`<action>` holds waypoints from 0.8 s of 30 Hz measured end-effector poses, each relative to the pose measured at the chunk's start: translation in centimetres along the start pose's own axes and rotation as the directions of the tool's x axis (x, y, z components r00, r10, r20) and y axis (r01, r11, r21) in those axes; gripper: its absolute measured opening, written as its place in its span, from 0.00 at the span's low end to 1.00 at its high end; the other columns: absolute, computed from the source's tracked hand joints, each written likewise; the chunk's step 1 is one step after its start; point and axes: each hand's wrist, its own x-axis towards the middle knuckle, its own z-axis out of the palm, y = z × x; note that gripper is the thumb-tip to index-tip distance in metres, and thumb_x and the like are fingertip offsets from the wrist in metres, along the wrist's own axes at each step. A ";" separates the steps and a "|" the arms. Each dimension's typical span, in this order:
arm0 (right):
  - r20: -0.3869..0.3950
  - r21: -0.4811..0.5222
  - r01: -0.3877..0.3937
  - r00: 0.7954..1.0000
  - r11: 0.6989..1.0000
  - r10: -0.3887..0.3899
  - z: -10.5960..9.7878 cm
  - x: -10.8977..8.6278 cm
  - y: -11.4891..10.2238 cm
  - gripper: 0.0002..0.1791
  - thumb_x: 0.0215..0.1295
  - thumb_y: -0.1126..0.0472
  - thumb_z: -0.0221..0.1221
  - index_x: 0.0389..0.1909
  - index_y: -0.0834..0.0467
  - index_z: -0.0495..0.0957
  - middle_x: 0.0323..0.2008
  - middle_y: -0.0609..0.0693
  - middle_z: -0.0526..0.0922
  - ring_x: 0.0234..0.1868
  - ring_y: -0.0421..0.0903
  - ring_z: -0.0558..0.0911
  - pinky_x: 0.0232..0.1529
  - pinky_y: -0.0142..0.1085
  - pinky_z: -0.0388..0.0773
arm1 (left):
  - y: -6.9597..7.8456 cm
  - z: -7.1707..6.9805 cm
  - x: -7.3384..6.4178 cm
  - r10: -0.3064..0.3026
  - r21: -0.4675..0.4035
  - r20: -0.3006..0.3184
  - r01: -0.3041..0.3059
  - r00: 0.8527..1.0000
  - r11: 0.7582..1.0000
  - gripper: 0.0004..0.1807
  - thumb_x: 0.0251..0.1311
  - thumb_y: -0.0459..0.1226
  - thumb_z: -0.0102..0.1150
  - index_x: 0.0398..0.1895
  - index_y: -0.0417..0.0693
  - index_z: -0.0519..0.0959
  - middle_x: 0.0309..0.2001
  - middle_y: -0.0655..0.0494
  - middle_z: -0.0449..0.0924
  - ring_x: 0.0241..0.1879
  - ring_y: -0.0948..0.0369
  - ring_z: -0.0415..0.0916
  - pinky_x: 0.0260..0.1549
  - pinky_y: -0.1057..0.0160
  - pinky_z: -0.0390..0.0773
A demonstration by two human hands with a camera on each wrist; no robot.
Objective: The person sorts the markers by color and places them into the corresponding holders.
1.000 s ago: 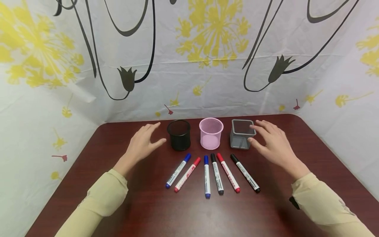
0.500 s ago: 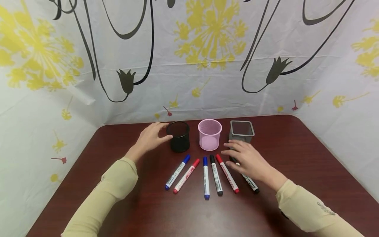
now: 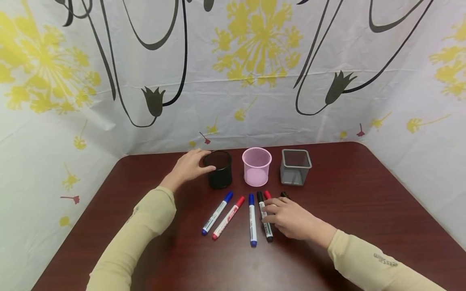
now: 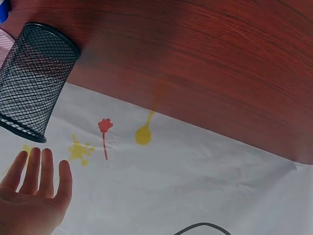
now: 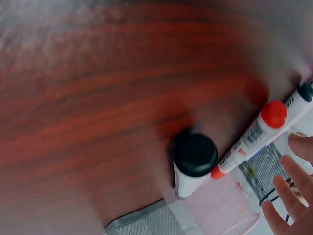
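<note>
In the head view my left hand (image 3: 187,166) is at the left side of a black mesh pen cup (image 3: 221,178), thumb and fingers spread. The left wrist view shows its fingers straight, just short of the cup's rim. My right hand (image 3: 293,220) hovers over the right-hand markers, fingers loosely bent and holding nothing. It hides most of a red marker (image 3: 267,195) and a black marker (image 3: 285,195); a second black marker (image 3: 260,197) lies by its fingertips. In the right wrist view the fingers stand apart from the red-capped marker (image 5: 249,139).
A pink mesh cup (image 3: 256,173) and a grey square mesh holder (image 3: 293,174) stand right of the black cup. A blue marker (image 3: 217,214), a red marker (image 3: 228,219) and another blue marker (image 3: 253,222) lie in front. A patterned cloth (image 3: 233,101) hangs behind the table.
My left hand has moved right, up to the black cup. My right hand has come from beside the grey holder leftward and nearer, down over the markers. Cups and markers stay put.
</note>
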 end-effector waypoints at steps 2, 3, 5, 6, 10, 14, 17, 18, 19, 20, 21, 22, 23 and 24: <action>0.017 -0.012 0.020 1.000 1.000 -0.020 0.3 0.0 -0.3 0.16 0.42 0.69 0.59 0.34 0.50 0.81 0.41 0.47 0.77 0.49 0.50 0.71 0.42 0.47 0.69 | -0.1 0.2 0.2 0.000 0.001 0.010 0.000 1.000 1.000 0.35 0.51 0.57 0.54 0.59 0.46 0.67 0.55 0.47 0.66 0.53 0.51 0.63 0.48 0.50 0.64; 0.023 -0.017 0.027 0.999 0.999 -0.026 0.4 0.0 -0.4 0.16 0.42 0.69 0.60 0.34 0.50 0.81 0.40 0.47 0.77 0.49 0.50 0.71 0.43 0.47 0.69 | -0.1 0.2 0.3 0.001 0.001 0.014 -0.001 1.000 1.000 0.36 0.50 0.57 0.54 0.59 0.46 0.67 0.55 0.47 0.66 0.53 0.51 0.63 0.48 0.50 0.64; 0.025 -0.026 0.036 0.999 0.999 -0.036 0.5 -0.1 -0.6 0.15 0.41 0.69 0.60 0.32 0.49 0.81 0.40 0.46 0.77 0.48 0.49 0.71 0.43 0.46 0.69 | -0.1 0.4 0.4 0.003 -0.005 0.022 -0.003 1.000 1.000 0.37 0.50 0.58 0.54 0.60 0.47 0.66 0.56 0.47 0.65 0.53 0.51 0.62 0.48 0.49 0.64; 0.025 -0.031 0.038 0.999 0.999 -0.038 0.6 -0.1 -0.7 0.15 0.41 0.69 0.61 0.32 0.49 0.81 0.39 0.46 0.77 0.48 0.48 0.71 0.43 0.46 0.69 | -0.1 0.5 0.5 0.004 -0.010 0.025 -0.003 1.000 1.000 0.37 0.50 0.58 0.54 0.60 0.47 0.65 0.56 0.47 0.65 0.54 0.51 0.62 0.48 0.49 0.64; 0.024 -0.061 0.060 0.998 0.996 -0.059 0.9 -0.1 -0.9 0.12 0.42 0.68 0.62 0.29 0.49 0.81 0.37 0.45 0.77 0.45 0.45 0.72 0.42 0.42 0.69 | -0.2 0.7 0.5 -0.004 -0.029 0.036 0.005 0.999 1.000 0.39 0.50 0.59 0.54 0.62 0.48 0.63 0.57 0.47 0.63 0.56 0.50 0.60 0.50 0.48 0.62; 0.034 -0.074 0.101 0.995 0.992 -0.099 1.2 -0.1 -1.1 0.09 0.43 0.64 0.63 0.28 0.49 0.81 0.36 0.45 0.78 0.43 0.44 0.72 0.41 0.39 0.70 | -0.3 0.7 0.5 -0.009 -0.045 0.043 0.011 0.999 0.999 0.39 0.50 0.59 0.53 0.62 0.49 0.62 0.57 0.47 0.64 0.56 0.50 0.60 0.50 0.48 0.62; 0.034 -0.061 0.113 0.993 0.992 -0.111 1.3 -0.1 -1.2 0.09 0.43 0.64 0.63 0.29 0.50 0.81 0.36 0.45 0.78 0.42 0.43 0.73 0.41 0.37 0.70 | -0.3 0.8 0.5 -0.009 -0.049 0.047 0.011 0.999 0.999 0.38 0.50 0.59 0.53 0.62 0.49 0.62 0.57 0.47 0.65 0.55 0.51 0.61 0.50 0.49 0.62; 0.032 -0.058 0.116 0.993 0.992 -0.114 1.4 -0.1 -1.2 0.09 0.43 0.64 0.63 0.29 0.50 0.81 0.35 0.45 0.78 0.42 0.43 0.73 0.41 0.37 0.70 | -0.3 0.8 0.5 -0.009 -0.049 0.048 0.011 0.999 0.999 0.38 0.50 0.59 0.53 0.62 0.49 0.62 0.57 0.47 0.65 0.56 0.51 0.61 0.50 0.49 0.62; 0.029 -0.056 0.117 0.993 0.992 -0.116 1.4 -0.1 -1.2 0.09 0.43 0.64 0.63 0.29 0.50 0.81 0.35 0.44 0.78 0.42 0.43 0.73 0.41 0.36 0.70 | -0.3 0.8 0.5 -0.010 -0.048 0.048 0.012 0.999 0.999 0.38 0.50 0.58 0.53 0.62 0.49 0.62 0.57 0.47 0.65 0.56 0.51 0.61 0.50 0.49 0.62; 0.025 -0.054 0.120 0.993 0.991 -0.119 1.4 -0.2 -1.2 0.09 0.43 0.64 0.63 0.29 0.50 0.81 0.35 0.45 0.77 0.42 0.43 0.73 0.41 0.36 0.71 | -0.3 0.8 0.6 -0.012 -0.046 0.049 0.014 0.999 0.999 0.38 0.50 0.58 0.53 0.62 0.49 0.62 0.57 0.47 0.65 0.56 0.51 0.61 0.50 0.49 0.62; 0.020 -0.052 0.123 0.992 0.991 -0.122 1.5 -0.2 -1.1 0.09 0.43 0.64 0.63 0.29 0.50 0.81 0.35 0.44 0.77 0.41 0.43 0.74 0.40 0.36 0.71 | -0.3 0.8 0.6 -0.014 -0.046 0.050 0.016 0.999 0.999 0.38 0.50 0.58 0.53 0.62 0.49 0.62 0.57 0.47 0.64 0.56 0.51 0.61 0.50 0.49 0.62; 0.015 -0.052 0.128 0.992 0.990 -0.127 1.5 -0.2 -1.1 0.09 0.44 0.64 0.63 0.28 0.50 0.81 0.35 0.44 0.77 0.41 0.43 0.74 0.40 0.35 0.71 | -0.3 0.8 0.5 -0.017 -0.045 0.052 0.019 0.999 0.999 0.38 0.50 0.58 0.53 0.62 0.49 0.62 0.57 0.47 0.64 0.56 0.51 0.60 0.50 0.49 0.62; 0.009 -0.051 0.133 0.991 0.990 -0.132 1.6 -0.2 -1.1 0.08 0.44 0.64 0.63 0.28 0.50 0.80 0.34 0.44 0.77 0.41 0.43 0.74 0.40 0.35 0.71 | -0.3 0.8 0.6 -0.019 -0.044 0.053 0.021 0.998 0.999 0.38 0.50 0.58 0.53 0.62 0.49 0.62 0.57 0.47 0.64 0.56 0.51 0.60 0.50 0.49 0.61; 0.001 -0.048 0.138 0.990 0.989 -0.138 1.6 -0.2 -1.1 0.08 0.44 0.64 0.62 0.28 0.51 0.80 0.34 0.44 0.77 0.41 0.43 0.74 0.40 0.35 0.71 | -0.2 0.8 0.6 -0.020 -0.044 0.054 0.022 0.998 0.999 0.38 0.50 0.58 0.54 0.62 0.49 0.62 0.57 0.47 0.64 0.56 0.51 0.60 0.50 0.49 0.61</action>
